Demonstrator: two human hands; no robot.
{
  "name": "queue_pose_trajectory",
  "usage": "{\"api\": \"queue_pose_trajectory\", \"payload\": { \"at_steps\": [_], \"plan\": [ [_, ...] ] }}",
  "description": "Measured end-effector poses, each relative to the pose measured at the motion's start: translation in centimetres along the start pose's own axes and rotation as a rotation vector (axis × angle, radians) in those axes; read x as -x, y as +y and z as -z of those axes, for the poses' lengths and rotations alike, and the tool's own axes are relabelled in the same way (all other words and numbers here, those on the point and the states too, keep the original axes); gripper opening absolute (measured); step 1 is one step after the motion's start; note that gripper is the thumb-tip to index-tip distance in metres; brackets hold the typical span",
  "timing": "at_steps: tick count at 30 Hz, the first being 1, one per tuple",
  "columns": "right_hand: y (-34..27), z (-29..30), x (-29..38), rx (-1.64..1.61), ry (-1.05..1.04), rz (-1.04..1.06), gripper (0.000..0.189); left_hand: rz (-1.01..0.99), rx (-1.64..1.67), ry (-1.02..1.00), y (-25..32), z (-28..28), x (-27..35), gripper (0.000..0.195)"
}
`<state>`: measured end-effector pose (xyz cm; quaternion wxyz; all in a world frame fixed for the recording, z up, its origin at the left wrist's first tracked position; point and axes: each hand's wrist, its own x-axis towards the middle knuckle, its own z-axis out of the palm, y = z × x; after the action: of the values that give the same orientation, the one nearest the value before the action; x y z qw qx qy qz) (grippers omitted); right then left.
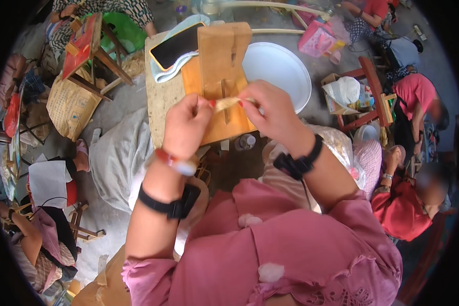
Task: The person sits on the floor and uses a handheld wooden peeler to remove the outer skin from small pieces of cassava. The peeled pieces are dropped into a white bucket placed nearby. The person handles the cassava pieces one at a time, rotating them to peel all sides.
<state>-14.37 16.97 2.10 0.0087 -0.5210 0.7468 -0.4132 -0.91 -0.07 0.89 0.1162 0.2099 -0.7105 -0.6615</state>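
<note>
Between my two hands a short pale strip [227, 102], perhaps leaf or husk, is stretched level. My left hand [186, 124] pinches its left end between thumb and forefinger. The right end is pinched by my right hand [271, 109], fingers curled. Just below the strip lies a wooden board [223, 132] with a dark narrow slot or blade in its middle. From the board's far side rises an upright wooden block [225, 57]. The board rests on a worn small table [162, 124]. Fine detail of the strip is blurred.
A phone [177, 46] lies on a blue towel [162, 76] at the table's far left. A round white basin [281, 72] stands to the right. A clear bottle [245, 142] is under the board's edge. People sit around, near a red-topped wooden stool [79, 51] and a cardboard box [331, 95].
</note>
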Motion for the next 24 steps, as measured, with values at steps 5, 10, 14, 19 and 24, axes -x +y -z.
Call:
{"api": "queue_pose_trajectory", "payload": {
  "at_steps": [5,10,14,19,24],
  "plan": [
    [3.8,0.7,1.5,0.408,0.225,-0.004,0.023,-0.016,-0.226,0.054,-1.6,0.3,1.1,0.009],
    [-4.7,0.2,3.9,0.148,-0.045,0.361,0.031,0.311,0.301,-0.338,-0.1,-0.3,5.3,0.015],
    [-4.7,0.0,5.6,0.147,-0.128,0.32,0.017,0.352,0.476,-0.445,-2.4,-0.2,7.8,0.014],
    [-6.6,1.0,6.7,0.224,-0.327,0.214,0.019,0.213,1.298,-0.388,-4.1,0.9,9.6,0.018],
    [-6.2,-0.4,8.7,-0.397,-0.403,0.183,0.023,-0.385,-0.066,-0.209,-2.1,-1.8,10.1,0.053]
  ]
}}
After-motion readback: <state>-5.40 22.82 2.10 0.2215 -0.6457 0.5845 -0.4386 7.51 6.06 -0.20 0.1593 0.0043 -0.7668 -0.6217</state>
